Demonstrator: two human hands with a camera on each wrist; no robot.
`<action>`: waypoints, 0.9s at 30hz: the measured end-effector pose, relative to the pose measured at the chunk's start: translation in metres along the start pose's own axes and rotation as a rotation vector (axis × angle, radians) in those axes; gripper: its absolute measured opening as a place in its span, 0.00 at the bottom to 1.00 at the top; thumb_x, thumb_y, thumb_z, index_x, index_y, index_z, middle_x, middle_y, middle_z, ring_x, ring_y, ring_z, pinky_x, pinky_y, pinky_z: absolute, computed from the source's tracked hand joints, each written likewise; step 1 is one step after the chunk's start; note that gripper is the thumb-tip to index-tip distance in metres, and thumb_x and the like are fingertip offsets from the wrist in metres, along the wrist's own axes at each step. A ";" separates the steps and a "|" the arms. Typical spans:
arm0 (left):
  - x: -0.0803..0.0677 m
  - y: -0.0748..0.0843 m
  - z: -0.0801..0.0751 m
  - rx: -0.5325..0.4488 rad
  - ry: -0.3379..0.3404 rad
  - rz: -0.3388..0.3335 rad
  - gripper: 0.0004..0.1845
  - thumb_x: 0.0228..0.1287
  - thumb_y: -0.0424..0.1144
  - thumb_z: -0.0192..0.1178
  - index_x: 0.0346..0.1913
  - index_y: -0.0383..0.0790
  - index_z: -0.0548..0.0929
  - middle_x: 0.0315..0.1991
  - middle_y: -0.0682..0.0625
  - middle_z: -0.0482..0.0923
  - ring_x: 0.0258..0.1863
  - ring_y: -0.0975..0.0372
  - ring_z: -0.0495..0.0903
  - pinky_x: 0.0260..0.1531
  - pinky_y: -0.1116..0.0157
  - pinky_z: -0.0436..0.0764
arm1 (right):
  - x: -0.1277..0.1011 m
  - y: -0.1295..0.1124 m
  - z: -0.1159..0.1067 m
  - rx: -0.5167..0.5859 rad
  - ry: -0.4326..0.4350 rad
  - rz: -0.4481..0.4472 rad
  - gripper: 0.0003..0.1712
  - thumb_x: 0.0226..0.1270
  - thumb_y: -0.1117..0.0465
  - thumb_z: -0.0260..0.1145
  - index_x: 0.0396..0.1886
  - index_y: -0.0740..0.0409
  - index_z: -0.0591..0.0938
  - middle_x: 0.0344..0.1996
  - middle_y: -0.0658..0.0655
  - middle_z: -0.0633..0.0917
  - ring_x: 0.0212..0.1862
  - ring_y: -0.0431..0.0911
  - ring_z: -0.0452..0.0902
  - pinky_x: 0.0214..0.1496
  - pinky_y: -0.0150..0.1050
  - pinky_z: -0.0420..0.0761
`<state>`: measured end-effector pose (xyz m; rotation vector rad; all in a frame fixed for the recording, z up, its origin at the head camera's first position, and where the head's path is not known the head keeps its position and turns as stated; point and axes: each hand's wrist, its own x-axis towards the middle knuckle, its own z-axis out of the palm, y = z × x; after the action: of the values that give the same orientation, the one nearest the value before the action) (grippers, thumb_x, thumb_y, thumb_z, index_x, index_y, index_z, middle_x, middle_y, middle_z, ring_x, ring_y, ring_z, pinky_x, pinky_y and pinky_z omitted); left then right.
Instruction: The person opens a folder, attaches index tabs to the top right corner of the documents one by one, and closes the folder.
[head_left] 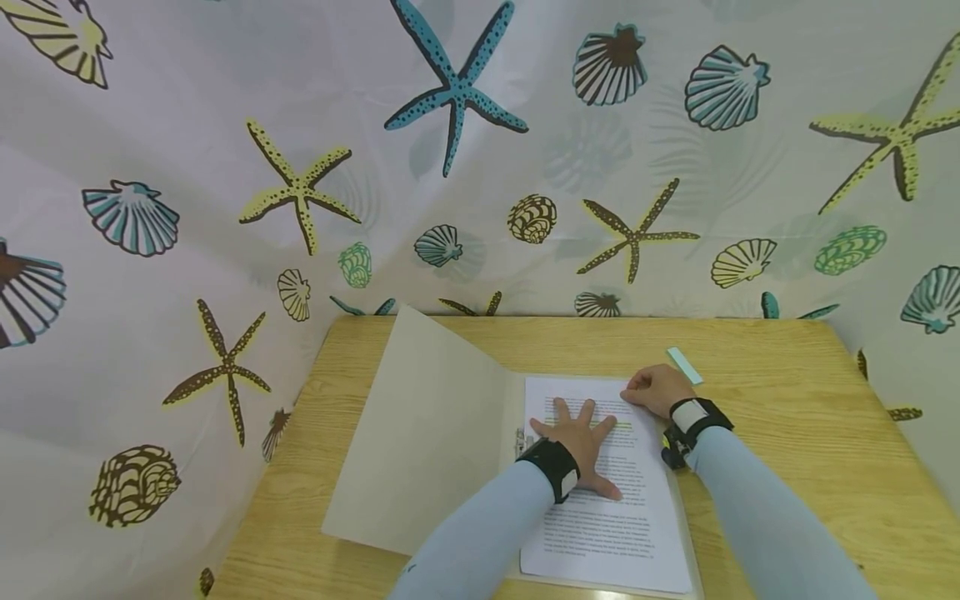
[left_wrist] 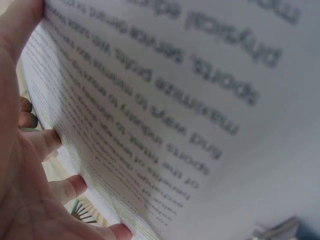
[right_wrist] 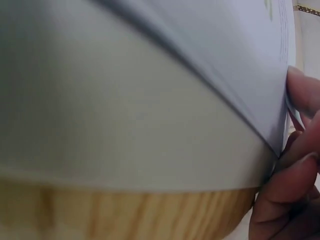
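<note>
An open beige folder (head_left: 427,433) lies on a wooden table (head_left: 787,433), with a stack of printed pages (head_left: 607,525) on its right half. My left hand (head_left: 577,437) rests flat on the top page with its fingers spread. The left wrist view shows those fingers (left_wrist: 35,150) against the printed text (left_wrist: 175,110). My right hand (head_left: 656,390) is at the pages' top right corner with its fingers curled. Seen from the right wrist, its fingertips (right_wrist: 295,150) pinch the corner of the sheets (right_wrist: 240,60) above the folder's back cover (right_wrist: 100,125).
A small pale green strip (head_left: 684,365) lies on the table just beyond the right hand. A metal ring clip (head_left: 519,442) sits at the folder's spine. A curtain with shells and starfish (head_left: 450,167) hangs close behind and to both sides of the table.
</note>
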<state>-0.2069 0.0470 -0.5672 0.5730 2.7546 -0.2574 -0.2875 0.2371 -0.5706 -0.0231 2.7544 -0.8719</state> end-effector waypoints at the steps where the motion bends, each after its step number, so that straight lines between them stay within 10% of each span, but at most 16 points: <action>1: 0.000 0.000 0.000 0.000 0.001 0.000 0.67 0.15 0.87 0.55 0.72 0.78 0.47 0.76 0.58 0.45 0.71 0.40 0.51 0.45 0.30 0.68 | 0.000 0.001 0.000 -0.004 0.003 0.001 0.13 0.59 0.52 0.71 0.33 0.58 0.84 0.29 0.54 0.82 0.33 0.49 0.73 0.30 0.38 0.70; 27: -0.005 0.000 -0.004 0.009 0.001 0.005 0.67 0.18 0.87 0.55 0.73 0.77 0.46 0.76 0.58 0.45 0.71 0.41 0.51 0.46 0.32 0.69 | 0.006 0.004 0.004 0.064 -0.049 0.092 0.21 0.58 0.48 0.72 0.37 0.61 0.80 0.25 0.54 0.80 0.22 0.43 0.76 0.22 0.35 0.72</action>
<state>-0.2039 0.0459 -0.5618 0.5825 2.7538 -0.2683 -0.2921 0.2376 -0.5780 0.0923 2.6581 -0.9211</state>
